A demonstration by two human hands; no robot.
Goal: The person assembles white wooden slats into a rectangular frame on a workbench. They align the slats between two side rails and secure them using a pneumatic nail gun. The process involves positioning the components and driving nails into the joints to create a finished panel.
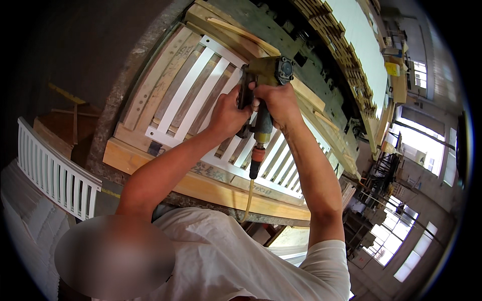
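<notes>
A pneumatic nail gun (pixel 271 70) with a dark yellowish body is held over a white slatted panel (pixel 193 85). My right hand (pixel 279 104) is wrapped round its handle, just below the head. My left hand (pixel 227 114) is closed at the gun's dark magazine side, its fingertips partly hidden there. From the handle's red and black end coupling (pixel 258 160), a yellowish air hose (pixel 250 196) hangs toward my body. The panel lies flat inside a wooden frame jig (pixel 134 108) with handwritten marks. The gun and my forearms cover part of the panel.
A stack of white slatted panels (pixel 55 168) stands at the lower left. Wooden strips (pixel 241 37) lie along the jig's far side. Beyond the bench is a long row of stacked wooden pieces (pixel 346 47) with white tops. Shelving (pixel 384 173) and bright windows are at the right.
</notes>
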